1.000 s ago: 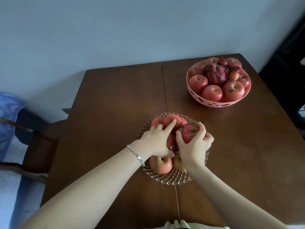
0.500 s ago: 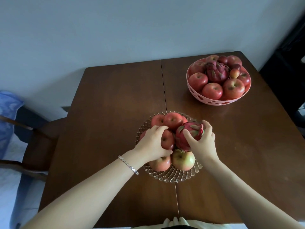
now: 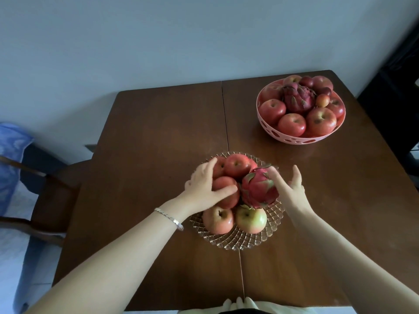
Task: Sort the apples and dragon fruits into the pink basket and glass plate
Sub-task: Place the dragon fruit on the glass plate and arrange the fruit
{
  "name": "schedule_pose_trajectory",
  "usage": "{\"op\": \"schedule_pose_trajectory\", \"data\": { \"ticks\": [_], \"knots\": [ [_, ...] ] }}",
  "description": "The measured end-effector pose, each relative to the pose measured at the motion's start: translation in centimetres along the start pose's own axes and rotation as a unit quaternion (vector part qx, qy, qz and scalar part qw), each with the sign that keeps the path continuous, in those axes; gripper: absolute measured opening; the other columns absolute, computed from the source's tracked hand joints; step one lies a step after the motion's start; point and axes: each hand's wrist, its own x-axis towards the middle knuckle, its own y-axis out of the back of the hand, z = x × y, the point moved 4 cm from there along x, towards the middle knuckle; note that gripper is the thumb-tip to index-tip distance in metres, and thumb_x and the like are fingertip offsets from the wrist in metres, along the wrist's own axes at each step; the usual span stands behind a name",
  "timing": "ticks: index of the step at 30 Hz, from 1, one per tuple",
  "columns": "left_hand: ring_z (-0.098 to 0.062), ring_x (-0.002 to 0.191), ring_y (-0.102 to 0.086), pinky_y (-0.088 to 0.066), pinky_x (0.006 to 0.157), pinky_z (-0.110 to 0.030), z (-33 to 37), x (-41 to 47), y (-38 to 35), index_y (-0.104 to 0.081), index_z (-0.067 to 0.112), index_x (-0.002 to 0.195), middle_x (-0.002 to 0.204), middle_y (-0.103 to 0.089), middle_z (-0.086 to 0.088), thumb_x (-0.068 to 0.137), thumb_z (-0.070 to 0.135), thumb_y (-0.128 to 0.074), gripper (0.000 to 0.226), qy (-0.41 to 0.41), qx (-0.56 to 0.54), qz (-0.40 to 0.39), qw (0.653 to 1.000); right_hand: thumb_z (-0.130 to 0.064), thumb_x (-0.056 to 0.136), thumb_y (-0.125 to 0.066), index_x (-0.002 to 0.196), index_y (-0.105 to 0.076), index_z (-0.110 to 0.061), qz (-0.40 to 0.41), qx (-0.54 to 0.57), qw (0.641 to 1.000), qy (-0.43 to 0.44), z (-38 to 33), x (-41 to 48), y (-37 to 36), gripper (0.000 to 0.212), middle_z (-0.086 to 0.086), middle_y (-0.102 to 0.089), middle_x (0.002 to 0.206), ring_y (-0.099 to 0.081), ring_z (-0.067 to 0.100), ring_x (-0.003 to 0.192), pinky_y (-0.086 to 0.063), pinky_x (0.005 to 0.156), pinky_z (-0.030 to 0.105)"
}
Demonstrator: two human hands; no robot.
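Fingers [image 3: 210,165] of our left hand [image 3: 200,189] grip 1 apple [image 3: 229,201], right hand [image 3: 292,191] loose beside dragon fruit [image 3: 259,191]; glass plate [image 3: 240,244], pink basket [image 3: 294,139] both mixed.

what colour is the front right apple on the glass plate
Yellow-green apple with pink blush, head view.

Patterns on the brown table [image 3: 158,132]
Glass plate [image 3: 240,244] is cut in diamond facets; pink basket [image 3: 292,138] is pierced with ovals
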Motion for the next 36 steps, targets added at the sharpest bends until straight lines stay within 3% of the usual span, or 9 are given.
{"op": "schedule_pose_trajectory", "data": {
  "ticks": [6,12,16,19,24,27,31,33,36],
  "knots": [
    [-0.031,0.144,-0.016,-0.023,0.111,-0.054,-4.3,0.6,-0.6,0.007,0.034,0.148,0.159,-0.004,-0.009,0.059,0.064,-0.074,0.123,0.237,-0.243,-0.059,0.939,-0.082,0.033,-0.069,0.148,-0.005,-0.034,-0.119,0.103,0.98,-0.125,1.7,0.4,-0.2,0.14,0.005,-0.026,0.155,-0.034,0.031,0.138,-0.027,0.108,0.063],
    [-0.032,0.139,-0.026,-0.03,0.108,-0.047,-4.5,0.8,-1.0,-0.002,0.037,0.148,0.156,-0.013,-0.011,0.062,0.056,-0.077,0.116,0.217,-0.277,-0.031,0.935,-0.082,0.032,-0.073,0.143,-0.032,-0.024,-0.136,0.145,0.973,-0.113,3.5,2.4,-0.5,0.131,0.006,-0.052,0.138,-0.05,0.029,0.126,-0.035,0.106,0.059],
    [-0.029,0.138,-0.03,-0.031,0.11,-0.047,-5.4,1.4,-1.1,-0.007,0.039,0.147,0.155,-0.019,-0.008,0.04,0.065,-0.08,0.131,0.216,-0.309,-0.024,0.926,-0.08,0.025,-0.075,0.131,-0.048,-0.018,-0.124,0.143,0.979,-0.072,1.6,3.0,-1.2,0.126,0.007,-0.061,0.125,-0.057,0.026,0.118,-0.038,0.108,0.049],
    [-0.028,0.137,-0.032,-0.031,0.112,-0.046,-5.8,2.9,-0.1,-0.008,0.037,0.147,0.154,-0.022,-0.008,0.031,0.067,-0.078,0.139,0.215,-0.343,0.002,0.914,-0.074,0.037,-0.077,0.136,-0.04,-0.017,-0.126,0.147,0.979,-0.064,-0.5,4.7,-2.3,0.12,0.006,-0.056,0.131,-0.054,0.025,0.121,-0.038,0.109,0.049],
    [-0.023,0.136,-0.036,-0.032,0.112,-0.045,-6.3,7.8,4.3,-0.014,0.033,0.147,0.15,-0.033,-0.005,0.033,0.066,-0.079,0.135,0.194,-0.362,0.048,0.911,-0.045,0.081,-0.063,0.131,-0.041,-0.014,-0.091,0.152,0.984,-0.023,-5.1,9.6,-4.5,0.062,0.008,-0.054,0.123,-0.055,0.02,0.109,-0.044,0.1,0.036],
    [-0.023,0.135,-0.036,-0.032,0.112,-0.043,-6.9,11.5,7.2,-0.015,0.029,0.148,0.15,-0.034,-0.005,0.053,0.055,-0.082,0.119,0.172,-0.375,0.073,0.908,-0.045,0.083,-0.061,0.129,-0.043,-0.013,-0.083,0.139,0.987,0.001,-8.4,12.9,-6.2,0.058,0.008,-0.055,0.119,-0.055,0.019,0.105,-0.043,0.091,0.03],
    [-0.022,0.134,-0.037,-0.032,0.107,-0.035,-7.3,16.5,10.5,-0.017,0.023,0.148,0.149,-0.035,-0.004,0.066,0.044,-0.079,0.105,0.155,-0.364,0.111,0.912,-0.061,0.068,-0.066,0.12,-0.05,-0.013,-0.064,0.13,0.989,0.018,-12.0,17.4,-8.4,0.073,0.01,-0.062,0.119,-0.061,0.023,0.106,-0.047,0.1,0.04],
    [-0.021,0.135,-0.036,-0.032,0.106,-0.034,-7.4,18.4,11.6,-0.017,0.022,0.148,0.15,-0.034,-0.004,0.068,0.043,-0.078,0.103,0.149,-0.362,0.117,0.913,-0.058,0.074,-0.065,0.112,-0.05,-0.014,-0.058,0.129,0.99,0.018,-13.0,19.1,-9.1,0.06,0.009,-0.061,0.118,-0.061,0.022,0.106,-0.048,0.098,0.037],
    [-0.023,0.137,-0.033,-0.03,0.109,-0.038,-7.6,20.1,12.0,-0.015,0.022,0.149,0.152,-0.031,-0.004,0.07,0.043,-0.076,0.102,0.154,-0.361,0.115,0.913,-0.048,0.086,-0.058,0.113,-0.048,-0.015,-0.044,0.128,0.99,0.024,-13.7,20.8,-9.3,0.044,0.005,-0.058,0.112,-0.058,0.015,0.094,-0.046,0.073,0.018]
  ]
}}
